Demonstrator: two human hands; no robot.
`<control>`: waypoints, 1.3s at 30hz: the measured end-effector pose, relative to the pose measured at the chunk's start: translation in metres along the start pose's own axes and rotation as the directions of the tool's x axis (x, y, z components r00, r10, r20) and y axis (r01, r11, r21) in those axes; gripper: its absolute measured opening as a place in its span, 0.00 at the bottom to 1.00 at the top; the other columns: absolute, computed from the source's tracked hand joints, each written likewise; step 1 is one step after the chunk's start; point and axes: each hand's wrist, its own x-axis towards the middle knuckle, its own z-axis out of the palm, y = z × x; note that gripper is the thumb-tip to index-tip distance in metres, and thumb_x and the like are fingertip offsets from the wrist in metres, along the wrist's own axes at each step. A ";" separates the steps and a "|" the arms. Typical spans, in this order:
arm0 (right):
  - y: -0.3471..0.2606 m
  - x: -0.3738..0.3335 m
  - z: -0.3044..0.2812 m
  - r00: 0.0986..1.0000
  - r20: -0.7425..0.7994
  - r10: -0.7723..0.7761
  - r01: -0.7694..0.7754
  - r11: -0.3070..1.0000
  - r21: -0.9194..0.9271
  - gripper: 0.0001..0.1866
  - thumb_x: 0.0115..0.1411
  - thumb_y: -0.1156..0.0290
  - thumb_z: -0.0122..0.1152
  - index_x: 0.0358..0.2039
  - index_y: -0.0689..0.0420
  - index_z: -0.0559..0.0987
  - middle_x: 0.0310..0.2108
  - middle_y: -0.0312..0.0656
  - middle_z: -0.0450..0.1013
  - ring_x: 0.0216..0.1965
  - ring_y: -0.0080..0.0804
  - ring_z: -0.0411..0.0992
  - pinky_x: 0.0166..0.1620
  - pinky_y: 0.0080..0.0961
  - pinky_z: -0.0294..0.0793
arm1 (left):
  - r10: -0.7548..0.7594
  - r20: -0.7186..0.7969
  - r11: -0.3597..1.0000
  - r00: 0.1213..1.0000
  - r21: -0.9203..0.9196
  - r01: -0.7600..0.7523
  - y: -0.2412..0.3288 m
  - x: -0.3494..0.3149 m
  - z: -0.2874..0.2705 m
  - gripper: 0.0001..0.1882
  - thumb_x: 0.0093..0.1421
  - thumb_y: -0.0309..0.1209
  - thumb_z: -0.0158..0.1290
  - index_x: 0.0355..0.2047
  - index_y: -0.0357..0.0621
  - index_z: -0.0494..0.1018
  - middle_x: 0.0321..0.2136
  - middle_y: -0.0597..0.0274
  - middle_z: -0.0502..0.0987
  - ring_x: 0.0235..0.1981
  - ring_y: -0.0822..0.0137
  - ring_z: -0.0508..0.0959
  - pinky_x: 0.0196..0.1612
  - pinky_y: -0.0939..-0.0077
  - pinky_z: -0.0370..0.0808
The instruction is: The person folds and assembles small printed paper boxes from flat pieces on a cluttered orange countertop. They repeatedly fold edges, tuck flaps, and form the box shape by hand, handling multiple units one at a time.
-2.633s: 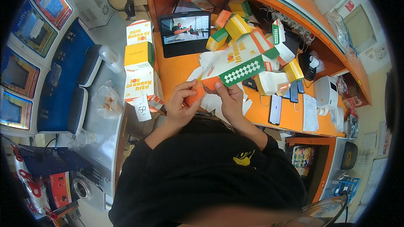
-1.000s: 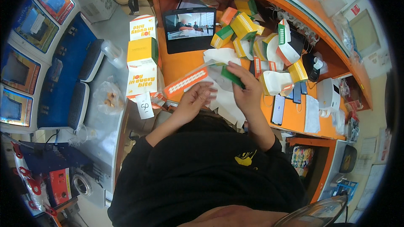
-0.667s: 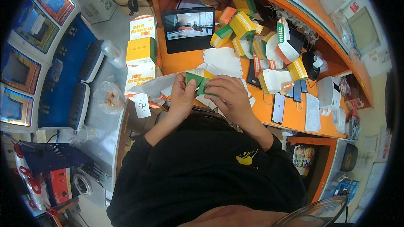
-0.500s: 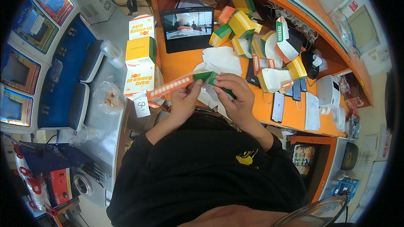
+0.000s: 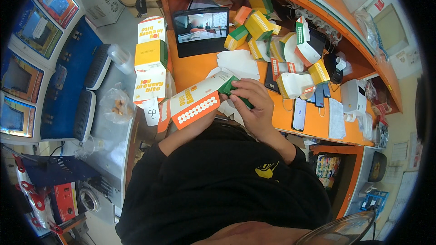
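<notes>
Orange and crowded, the desk [image 5: 195, 66] carries a tablet [image 5: 202, 29] and, farther right, a heap of yellow-and-green boxes [image 5: 259, 25]. Between the two hands, a white carton [image 5: 196, 94] with a dotted orange side slants from lower left up to its green end. There the right hand [image 5: 253, 102] pinches it, fingers curled over and thumb beneath. The left hand [image 5: 201, 123] sits under the carton, its fingers hidden, so its grip cannot be told. Both bare forearms angle inward from black sleeves [image 5: 290, 150].

Right grip [image 5: 254, 101] curled; left grip [image 5: 204, 121] mostly hidden.
</notes>
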 end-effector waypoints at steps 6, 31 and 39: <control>0.003 -0.007 0.000 1.000 -0.027 -0.007 0.006 0.999 -0.048 0.11 0.52 0.74 0.70 0.37 0.56 0.82 0.45 0.41 0.78 0.50 0.43 0.72 0.53 0.35 0.68 | -0.116 0.032 0.920 0.993 -0.373 0.120 -0.010 -0.002 0.013 0.24 0.66 0.37 0.55 0.58 0.41 0.64 0.47 0.55 0.73 0.46 0.64 0.76 0.44 0.74 0.76; -0.012 0.007 0.015 0.995 0.096 -0.009 0.026 0.984 -0.178 0.15 0.53 0.76 0.65 0.43 0.55 0.81 0.37 0.42 0.79 0.38 0.39 0.78 0.40 0.32 0.78 | -0.145 0.417 0.890 0.897 0.451 -0.066 -0.001 -0.006 0.000 0.17 0.65 0.39 0.50 0.46 0.38 0.69 0.46 0.53 0.74 0.45 0.57 0.77 0.50 0.64 0.73; -0.021 0.012 0.017 0.965 0.233 -0.124 0.132 0.991 -0.021 0.15 0.49 0.78 0.68 0.39 0.55 0.81 0.42 0.40 0.78 0.43 0.38 0.76 0.45 0.30 0.77 | 0.024 -0.108 0.825 0.994 -0.560 -0.080 0.021 0.004 -0.042 0.16 0.73 0.41 0.38 0.48 0.41 0.65 0.39 0.60 0.74 0.38 0.71 0.77 0.50 0.69 0.75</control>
